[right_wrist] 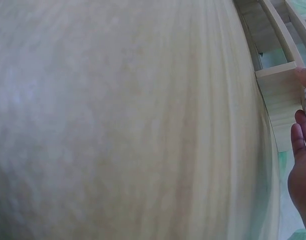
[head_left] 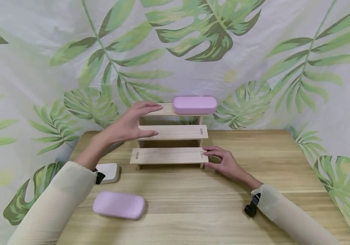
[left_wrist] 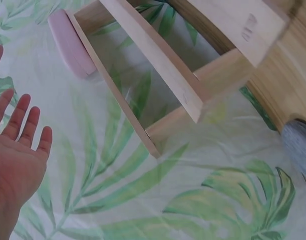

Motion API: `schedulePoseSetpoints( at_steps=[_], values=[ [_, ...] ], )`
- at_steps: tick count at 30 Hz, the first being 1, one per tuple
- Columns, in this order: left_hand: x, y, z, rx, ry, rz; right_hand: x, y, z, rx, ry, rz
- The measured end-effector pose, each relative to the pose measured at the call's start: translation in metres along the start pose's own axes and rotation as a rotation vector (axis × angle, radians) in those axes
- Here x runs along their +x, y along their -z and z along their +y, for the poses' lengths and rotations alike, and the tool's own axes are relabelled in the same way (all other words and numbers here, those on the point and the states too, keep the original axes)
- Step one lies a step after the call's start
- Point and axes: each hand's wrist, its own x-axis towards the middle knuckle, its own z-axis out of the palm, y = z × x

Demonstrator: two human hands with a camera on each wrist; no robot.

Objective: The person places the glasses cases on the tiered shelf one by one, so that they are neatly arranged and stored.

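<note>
A three-step wooden shelf rack (head_left: 169, 155) stands at the back of the table. A pink-purple glasses case (head_left: 195, 105) lies on the right part of its top step. My left hand (head_left: 132, 122) is held at the rack's left side, fingers spread and thumb apart, with nothing in it; the left wrist view shows its palm (left_wrist: 15, 167) bare. Down at the right end of the lowest step, my right hand (head_left: 224, 161) grips the board's end between thumb and fingers. In the right wrist view only part of this hand (right_wrist: 301, 175) shows, at the rack's end.
A second pink-purple glasses case (head_left: 118, 205) lies on the table (head_left: 211, 211) at front left. Behind it sits a white case (head_left: 108, 172), partly covered by my left forearm. A grey rounded thing (left_wrist: 298, 147) lies left of the rack. Leaf-print cloth (head_left: 242, 68) hangs behind the table.
</note>
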Motion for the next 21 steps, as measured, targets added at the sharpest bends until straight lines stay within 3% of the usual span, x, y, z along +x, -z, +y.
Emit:
schedulePoseSetpoints(
  at_steps=[5, 11, 13, 18, 21],
  values=[
    [-0.015, 0.005, 0.002, -0.023, -0.02, -0.003, 0.001, 0.002, -0.009, -0.004, 0.016, 0.004],
    [-0.033, 0.006, 0.007, 0.03, -0.04, -0.03, 0.0, 0.001, -0.007, -0.014, 0.03, 0.0],
    [-0.04, 0.005, 0.009, 0.032, -0.047, -0.039, 0.0, 0.001, 0.004, -0.021, 0.028, -0.004],
    [-0.057, 0.003, 0.011, 0.009, -0.018, -0.08, 0.0, 0.0, 0.016, -0.027, 0.041, 0.005],
    [-0.067, 0.002, 0.011, -0.006, 0.011, -0.113, 0.0, 0.001, -0.001, -0.011, 0.039, 0.005]
  ],
)
